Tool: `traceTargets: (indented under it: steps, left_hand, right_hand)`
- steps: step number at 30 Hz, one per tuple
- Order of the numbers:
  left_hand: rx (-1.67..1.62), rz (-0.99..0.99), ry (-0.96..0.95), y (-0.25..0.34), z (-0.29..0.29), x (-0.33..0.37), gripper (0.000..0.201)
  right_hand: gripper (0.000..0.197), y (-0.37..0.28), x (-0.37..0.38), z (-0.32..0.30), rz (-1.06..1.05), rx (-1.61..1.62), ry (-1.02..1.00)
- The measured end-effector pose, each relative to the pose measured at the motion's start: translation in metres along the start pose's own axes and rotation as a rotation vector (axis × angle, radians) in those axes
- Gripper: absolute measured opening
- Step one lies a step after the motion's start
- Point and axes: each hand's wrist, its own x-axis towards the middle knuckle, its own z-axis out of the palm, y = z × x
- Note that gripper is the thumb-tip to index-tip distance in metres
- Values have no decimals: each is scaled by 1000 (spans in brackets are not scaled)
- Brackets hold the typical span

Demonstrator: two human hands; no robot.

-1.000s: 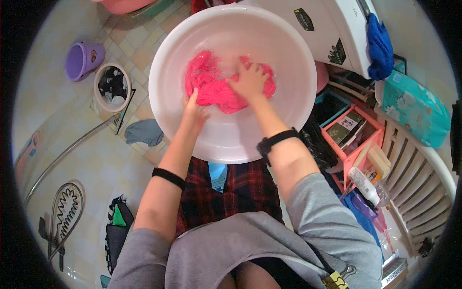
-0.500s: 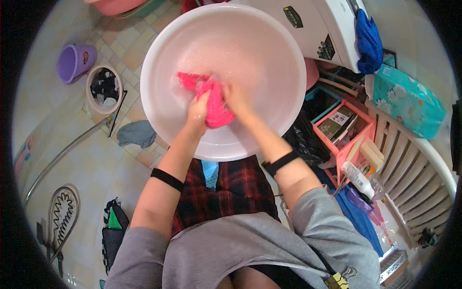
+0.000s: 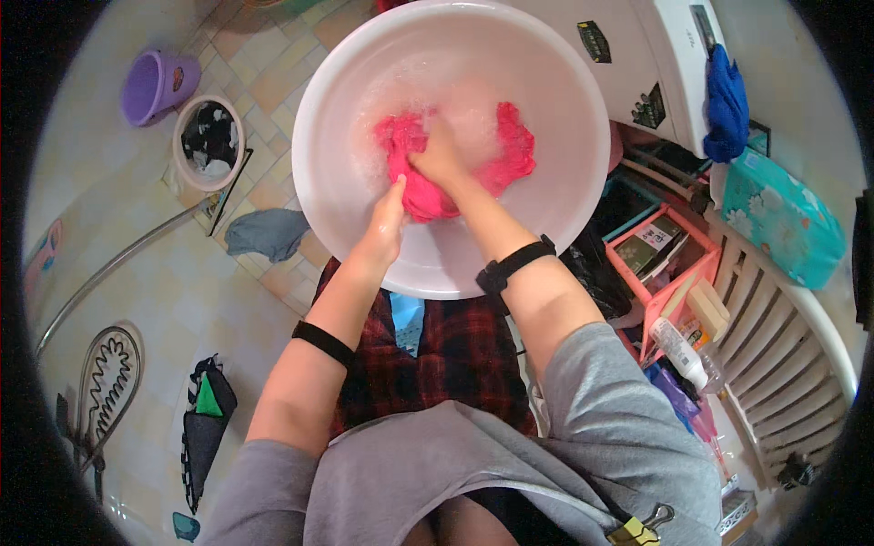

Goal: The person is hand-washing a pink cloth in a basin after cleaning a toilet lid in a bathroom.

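A large white basin [image 3: 314,182] holds sudsy water and a wet bright pink cloth [image 3: 426,200]. The cloth is bunched in the middle, and part of it trails to the basin's right side. My right hand [image 3: 439,156] grips the upper part of the bunch, its fingers partly hidden by the wet fabric. At the left edge of the cloth, my left hand [image 3: 389,218] pinches the fabric, with the fingertips against it. Black bands circle both forearms.
On the tiled floor to the left are a purple bucket [image 3: 157,88], a small tub of dark and white clothes [image 3: 209,173] and a grey cloth [image 3: 266,233]. A white appliance [image 3: 628,73] and a pink crate [image 3: 651,296] stand right, near a white slatted rack [image 3: 774,364].
The pink cloth has gone from a compact bundle to spread out, one part now lying rightward. My right hand has moved onto the bunch; the left is lower at its edge. The view has shifted slightly.
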Motion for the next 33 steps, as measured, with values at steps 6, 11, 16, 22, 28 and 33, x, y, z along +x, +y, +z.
traceTargets:
  steps: [6,11,16,22,28,33]
  left_hand:
    - [-168,-32,118,5,-59,0,78]
    - [-295,35,-144,11,-28,14,75]
    - [-425,32,-51,0,-38,20,70]
    - [-516,-67,-458,7,-17,18,55]
    - [154,214,205,19,67,-48,36]
    - [-220,183,-106,23,41,-46,31]
  right_hand:
    - [48,-24,6,-22,357,101,2]
    - [51,-50,0,-4,15,19,-561]
    - [37,-88,-43,-49,193,430,-394]
    - [49,-148,-101,-133,51,310,-92]
    - [48,-97,-61,-131,641,491,-213]
    - [42,-114,-80,-126,310,448,-38]
